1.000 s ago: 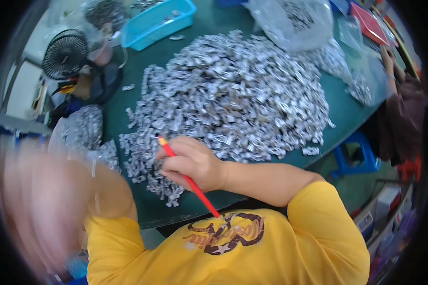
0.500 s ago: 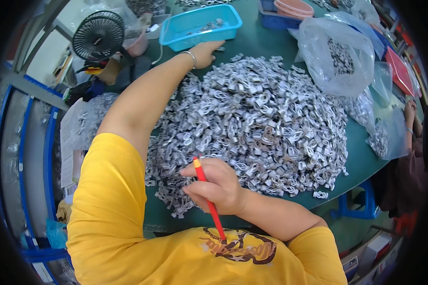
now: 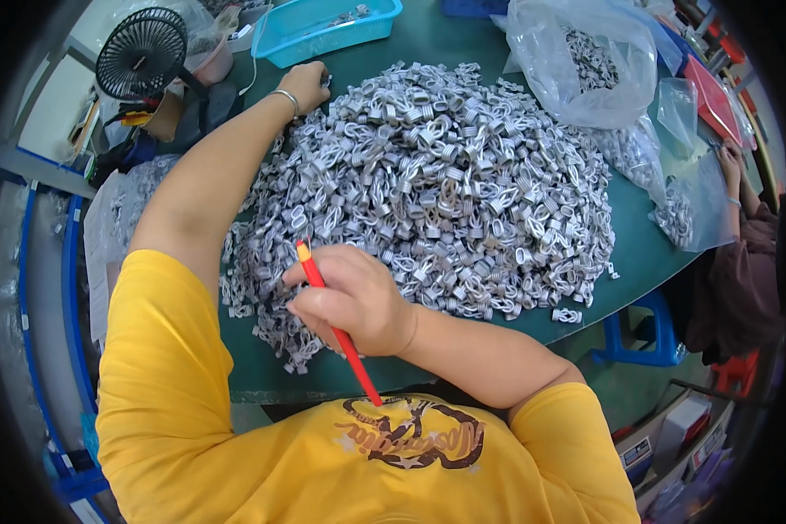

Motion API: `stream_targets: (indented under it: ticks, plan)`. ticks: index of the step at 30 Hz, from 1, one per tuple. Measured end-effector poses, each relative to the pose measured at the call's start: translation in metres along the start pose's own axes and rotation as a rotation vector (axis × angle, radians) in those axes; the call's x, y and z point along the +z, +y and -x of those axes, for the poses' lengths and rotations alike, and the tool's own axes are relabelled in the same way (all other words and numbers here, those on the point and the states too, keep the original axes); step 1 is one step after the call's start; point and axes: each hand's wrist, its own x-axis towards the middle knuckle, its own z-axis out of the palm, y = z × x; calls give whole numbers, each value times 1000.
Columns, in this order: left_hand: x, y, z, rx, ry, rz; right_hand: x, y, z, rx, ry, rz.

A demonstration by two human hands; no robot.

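A large heap of small silvery metal pieces (image 3: 437, 183), each with a ringed end and a loop, covers the middle of the green table. My right hand (image 3: 358, 297) is closed round a slim red pen-like tool (image 3: 345, 342) with a yellow band near its upper tip, held over the heap's near left side. At the heap's far left edge, my left hand (image 3: 304, 87) has its fingers curled together. A small grey piece (image 3: 326, 80) shows at those fingertips; most of it is hidden.
A turquoise tray (image 3: 323, 39) with some pieces stands beyond my left hand. A black fan (image 3: 144, 57) is at the far left. Clear bags (image 3: 576, 96) of pieces lie at the right, where another person's hands (image 3: 729, 162) work. A blue stool (image 3: 642, 336) stands below.
My left hand has drawn back from near the tray toward the heap's left edge, a grey piece now at its fingertips. My right hand still holds the red tool. The whole view has shifted.
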Motion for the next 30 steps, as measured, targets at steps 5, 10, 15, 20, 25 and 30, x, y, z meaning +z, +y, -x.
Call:
stream_targets:
  ticks: [5,10,15,20,25,30]
  plan:
    - [-41,-8,39,56,186,-57,4,0,0,-45,10,20]
    - [-98,37,108,13,269,223,6,5,1,-36,50,28]
    - [-122,69,235,-93,182,671,12,5,1,184,235,-224]
    - [-94,117,331,-227,134,782,11,-4,-1,95,103,47]
    - [-73,138,376,-196,432,321,1,-38,18,109,-39,-74]
    - [-51,160,395,-130,417,245,-68,-40,42,160,17,180]
